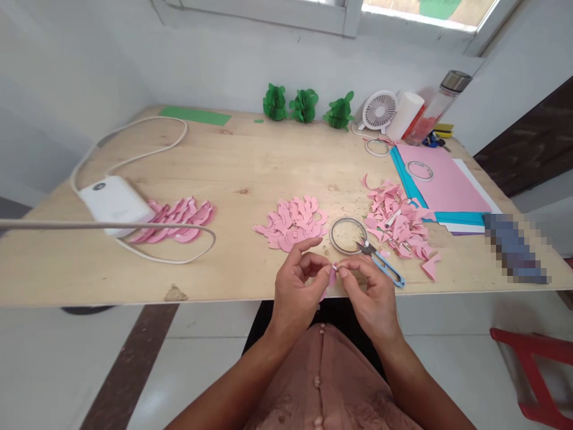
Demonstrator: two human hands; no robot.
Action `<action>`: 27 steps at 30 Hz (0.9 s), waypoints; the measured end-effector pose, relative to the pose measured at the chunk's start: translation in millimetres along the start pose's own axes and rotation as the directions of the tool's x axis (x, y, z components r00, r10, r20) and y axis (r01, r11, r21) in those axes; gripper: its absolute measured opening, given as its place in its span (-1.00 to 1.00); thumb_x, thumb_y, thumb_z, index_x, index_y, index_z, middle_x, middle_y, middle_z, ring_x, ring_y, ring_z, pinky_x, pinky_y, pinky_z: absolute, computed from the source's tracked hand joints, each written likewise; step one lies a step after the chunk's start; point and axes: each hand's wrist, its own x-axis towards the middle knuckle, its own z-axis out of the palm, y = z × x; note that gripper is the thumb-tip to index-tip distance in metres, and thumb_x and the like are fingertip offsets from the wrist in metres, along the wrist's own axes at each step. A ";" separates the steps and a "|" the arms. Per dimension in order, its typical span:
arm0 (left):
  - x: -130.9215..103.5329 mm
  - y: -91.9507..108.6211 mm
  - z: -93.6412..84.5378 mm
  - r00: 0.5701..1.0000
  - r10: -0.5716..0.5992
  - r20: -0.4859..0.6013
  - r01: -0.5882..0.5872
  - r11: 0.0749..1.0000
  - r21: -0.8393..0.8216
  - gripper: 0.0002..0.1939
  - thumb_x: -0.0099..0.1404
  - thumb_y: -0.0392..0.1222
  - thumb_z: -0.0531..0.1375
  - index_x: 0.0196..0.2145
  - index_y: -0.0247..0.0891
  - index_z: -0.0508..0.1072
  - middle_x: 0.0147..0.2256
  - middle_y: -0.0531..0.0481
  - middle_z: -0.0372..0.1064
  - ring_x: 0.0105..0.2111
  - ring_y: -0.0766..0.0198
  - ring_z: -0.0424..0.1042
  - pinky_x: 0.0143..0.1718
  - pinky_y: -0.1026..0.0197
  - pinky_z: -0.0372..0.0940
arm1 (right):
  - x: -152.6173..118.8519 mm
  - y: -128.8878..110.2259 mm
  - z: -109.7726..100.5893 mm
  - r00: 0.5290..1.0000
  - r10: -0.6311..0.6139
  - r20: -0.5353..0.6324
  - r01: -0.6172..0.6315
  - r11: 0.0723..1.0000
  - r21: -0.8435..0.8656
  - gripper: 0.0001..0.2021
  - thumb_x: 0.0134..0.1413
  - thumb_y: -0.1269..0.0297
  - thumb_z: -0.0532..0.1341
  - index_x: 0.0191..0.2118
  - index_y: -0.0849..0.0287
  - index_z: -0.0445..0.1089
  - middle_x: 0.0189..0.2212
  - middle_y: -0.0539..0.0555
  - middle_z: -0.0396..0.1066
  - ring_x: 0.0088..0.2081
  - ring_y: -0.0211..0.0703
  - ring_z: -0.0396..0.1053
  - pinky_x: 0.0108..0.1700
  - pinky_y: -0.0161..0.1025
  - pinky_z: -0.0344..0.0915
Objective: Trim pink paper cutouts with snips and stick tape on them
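Observation:
At the table's front edge, my left hand (299,280) is closed in a pinch on a small pink paper cutout (332,280), which is partly hidden by the fingers. My right hand (370,289) pinches a tiny white strip (335,268) at the upper end of that cutout, fingertips almost touching those of the left. Just beyond the hands lie a roll of tape (332,239) and blue-handled thread snips (388,270) with their blades by the ring. A pile of curved pink paper cutouts (293,220) is beyond my left hand, and pink paper scraps (398,218) are heaped to the right.
On the left, a white power bank (117,203) with a looping cable (192,261) sits by more pink cutouts (190,218). Green paper ornaments (304,106), a small fan (379,111) and a bottle (436,110) line the back. Coloured sheets (452,185) lie right; a red stool (532,358) stands below.

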 end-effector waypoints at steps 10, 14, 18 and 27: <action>-2.2 -0.6 0.2 1.000 0.023 -0.003 -0.023 1.000 0.005 -0.62 0.11 -0.31 0.20 -0.08 -0.24 0.28 -0.49 0.11 0.35 -0.46 0.36 0.37 -0.40 0.31 0.25 | 1.1 -2.7 1.3 0.999 -0.044 -0.019 0.043 0.998 -0.046 -0.89 0.06 0.34 0.15 -0.44 0.11 0.38 -0.42 0.03 0.43 -0.29 -0.11 0.34 -0.18 -0.14 0.23; -1.0 -5.2 -0.7 0.998 0.059 -0.002 -0.059 0.998 0.013 -0.62 0.13 -0.29 0.20 -0.07 -0.24 0.27 -0.49 0.11 0.35 -0.46 0.36 0.37 -0.41 0.31 0.26 | 1.0 -3.1 2.0 0.999 -0.050 -0.011 0.049 0.996 -0.075 -0.89 0.05 0.36 0.14 -0.45 0.12 0.37 -0.45 0.02 0.43 -0.30 -0.11 0.32 -0.19 -0.15 0.22; -2.1 -11.3 -2.3 0.995 0.101 -0.008 -0.100 0.993 0.062 -0.63 0.15 -0.30 0.19 -0.06 -0.23 0.28 -0.48 0.10 0.34 -0.46 0.36 0.35 -0.39 0.31 0.27 | 0.7 -2.8 3.6 0.999 -0.040 -0.007 0.039 0.995 -0.096 -0.89 0.05 0.35 0.15 -0.46 0.12 0.37 -0.46 0.02 0.43 -0.30 -0.11 0.32 -0.19 -0.14 0.21; -4.6 -18.1 -4.4 0.969 0.244 -0.040 -0.233 0.955 0.184 -0.65 0.17 -0.35 0.17 -0.07 -0.20 0.29 -0.47 0.11 0.35 -0.44 0.38 0.35 -0.33 0.32 0.27 | 0.8 1.7 6.3 1.000 0.016 0.007 -0.015 1.000 -0.028 -0.90 0.02 0.33 0.16 -0.46 0.12 0.40 -0.43 0.03 0.45 -0.29 -0.10 0.36 -0.17 -0.15 0.22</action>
